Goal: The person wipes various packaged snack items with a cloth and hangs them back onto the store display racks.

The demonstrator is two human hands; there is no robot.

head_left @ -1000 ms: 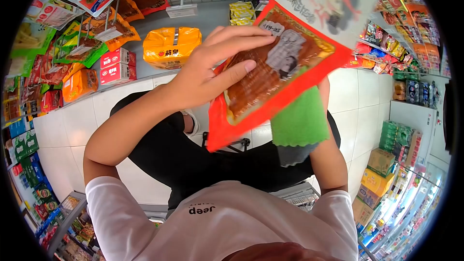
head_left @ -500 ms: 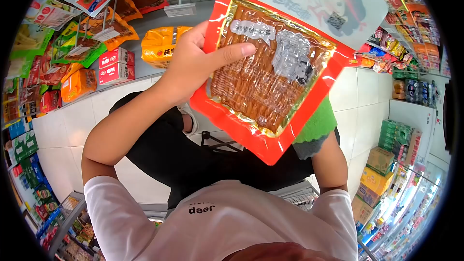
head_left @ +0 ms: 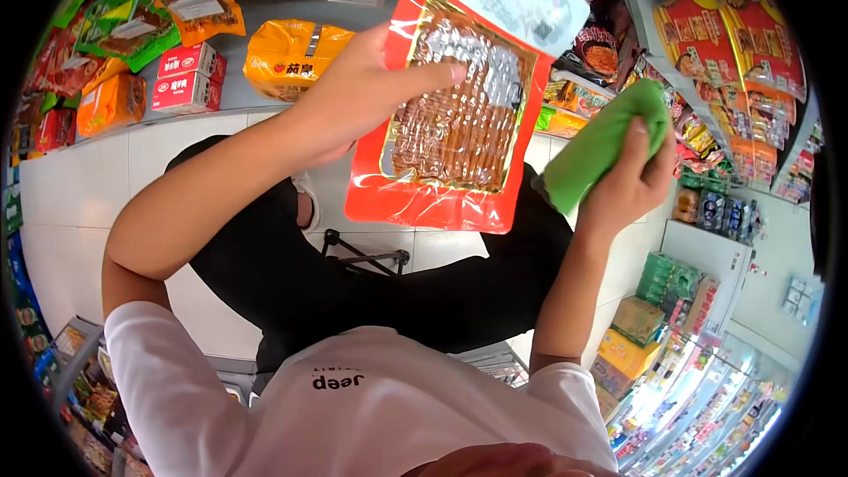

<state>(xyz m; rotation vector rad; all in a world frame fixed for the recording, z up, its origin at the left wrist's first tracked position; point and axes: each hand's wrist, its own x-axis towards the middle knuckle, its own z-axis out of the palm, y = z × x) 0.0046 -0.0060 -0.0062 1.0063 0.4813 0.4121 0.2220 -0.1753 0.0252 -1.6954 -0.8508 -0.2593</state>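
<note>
My left hand (head_left: 375,93) grips a red and white snack packet (head_left: 380,190), its thumb pressed on the front. Through the packet's clear window, brown, ribbed strips of food show, with a glossy glare over them. A white top flap with a barcode and a hang hole tilts away at the upper end. To the right, my right hand (head_left: 627,185) is closed around a bunched green cloth (head_left: 587,155), held apart from the packet. The cloth's lower left edge looks dark grey.
A grey shelf (head_left: 238,31) ahead bears a yellow-orange packet (head_left: 287,57) and small red and white boxes (head_left: 187,79). Hanging snack bags (head_left: 132,31) are at the left. Racks of red packets (head_left: 733,35) stand at the right, stacked cartons (head_left: 627,349) below. A folding stool's black legs (head_left: 367,256) show between my knees.
My right hand has come out from behind the packet with the green cloth and moved up and right. The packet has turned more upright and shifted slightly left. The view has shifted too.
</note>
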